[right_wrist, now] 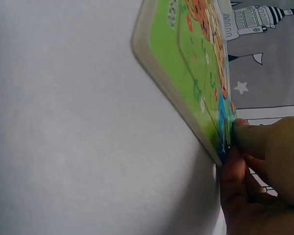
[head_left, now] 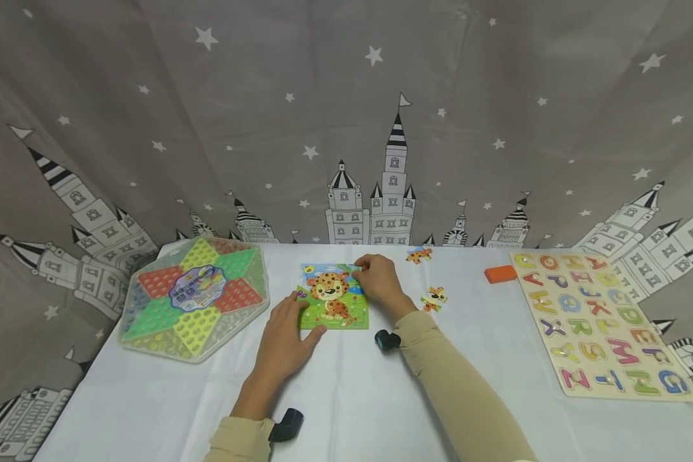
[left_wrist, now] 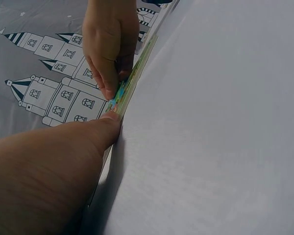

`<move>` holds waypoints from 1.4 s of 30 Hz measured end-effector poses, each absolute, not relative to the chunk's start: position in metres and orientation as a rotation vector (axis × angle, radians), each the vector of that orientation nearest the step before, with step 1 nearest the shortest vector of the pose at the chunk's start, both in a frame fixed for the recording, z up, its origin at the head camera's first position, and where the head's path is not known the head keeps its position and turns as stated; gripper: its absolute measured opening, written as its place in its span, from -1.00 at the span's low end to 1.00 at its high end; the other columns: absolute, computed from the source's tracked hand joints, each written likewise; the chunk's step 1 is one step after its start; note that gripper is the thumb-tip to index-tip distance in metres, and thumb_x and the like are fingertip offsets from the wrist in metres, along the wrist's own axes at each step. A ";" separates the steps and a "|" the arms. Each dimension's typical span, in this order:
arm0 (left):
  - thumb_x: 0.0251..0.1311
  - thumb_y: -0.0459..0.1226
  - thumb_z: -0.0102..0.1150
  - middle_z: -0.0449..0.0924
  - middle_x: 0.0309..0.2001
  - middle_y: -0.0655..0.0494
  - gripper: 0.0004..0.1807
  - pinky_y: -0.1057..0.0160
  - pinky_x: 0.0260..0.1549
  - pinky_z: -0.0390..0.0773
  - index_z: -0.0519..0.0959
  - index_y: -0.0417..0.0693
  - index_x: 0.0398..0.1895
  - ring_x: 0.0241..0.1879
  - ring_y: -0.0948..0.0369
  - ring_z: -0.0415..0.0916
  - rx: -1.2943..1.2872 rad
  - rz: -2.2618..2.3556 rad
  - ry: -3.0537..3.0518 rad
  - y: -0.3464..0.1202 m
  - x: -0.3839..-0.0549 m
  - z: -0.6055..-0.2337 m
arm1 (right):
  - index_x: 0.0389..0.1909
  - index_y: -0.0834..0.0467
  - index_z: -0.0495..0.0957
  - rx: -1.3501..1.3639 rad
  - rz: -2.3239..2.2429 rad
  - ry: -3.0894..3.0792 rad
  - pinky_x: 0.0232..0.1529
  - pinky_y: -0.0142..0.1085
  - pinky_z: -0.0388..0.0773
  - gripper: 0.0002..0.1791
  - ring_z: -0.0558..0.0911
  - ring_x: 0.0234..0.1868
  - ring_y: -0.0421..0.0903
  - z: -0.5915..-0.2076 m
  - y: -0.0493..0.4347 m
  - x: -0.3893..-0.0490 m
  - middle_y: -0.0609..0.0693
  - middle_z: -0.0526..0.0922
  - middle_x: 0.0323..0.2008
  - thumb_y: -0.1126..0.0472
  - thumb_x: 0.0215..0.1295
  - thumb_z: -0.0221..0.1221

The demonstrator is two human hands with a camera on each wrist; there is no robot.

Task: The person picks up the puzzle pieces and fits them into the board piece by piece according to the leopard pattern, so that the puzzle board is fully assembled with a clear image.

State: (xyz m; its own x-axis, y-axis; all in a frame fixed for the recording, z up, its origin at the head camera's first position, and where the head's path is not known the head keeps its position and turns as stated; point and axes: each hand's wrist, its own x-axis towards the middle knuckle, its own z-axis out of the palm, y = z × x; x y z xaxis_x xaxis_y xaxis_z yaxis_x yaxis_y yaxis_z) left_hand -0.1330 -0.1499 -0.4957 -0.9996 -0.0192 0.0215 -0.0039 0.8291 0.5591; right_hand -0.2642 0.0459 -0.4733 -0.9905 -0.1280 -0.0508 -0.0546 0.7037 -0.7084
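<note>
A leopard jigsaw puzzle [head_left: 323,316] in a shallow board lies flat on the white-covered table. My left hand [head_left: 285,337] rests against its left side, fingers along the edge and thumb out by the lower edge. At the upper right corner, my right hand [head_left: 379,282] pinches a small puzzle piece between thumb and fingertips. Blue and green show beside those fingertips in the right wrist view, where the board's pale edge [right_wrist: 179,107] is seen from the side; the fingers hide most of the piece. Two loose puzzle pieces lie to the right, a spotted one [head_left: 419,256] and one with a face [head_left: 435,296].
A star-patterned board game in a clear case [head_left: 196,298] lies on the left. On the right are an orange block [head_left: 500,274] and a wooden alphabet board [head_left: 600,327]. Behind the table [head_left: 346,398] hangs a grey curtain [head_left: 346,96] with castles and stars.
</note>
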 end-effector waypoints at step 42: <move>0.26 0.01 0.32 0.16 0.57 -0.20 -0.32 -0.22 0.53 0.14 0.41 -0.16 0.32 0.56 -0.16 0.07 -0.006 -0.875 -2.938 -0.148 -0.132 -0.498 | 0.38 0.34 0.39 0.192 -0.909 2.987 0.37 0.15 0.42 -0.16 0.32 0.36 0.31 -0.473 0.168 -0.289 0.36 0.38 0.33 -0.13 0.26 0.35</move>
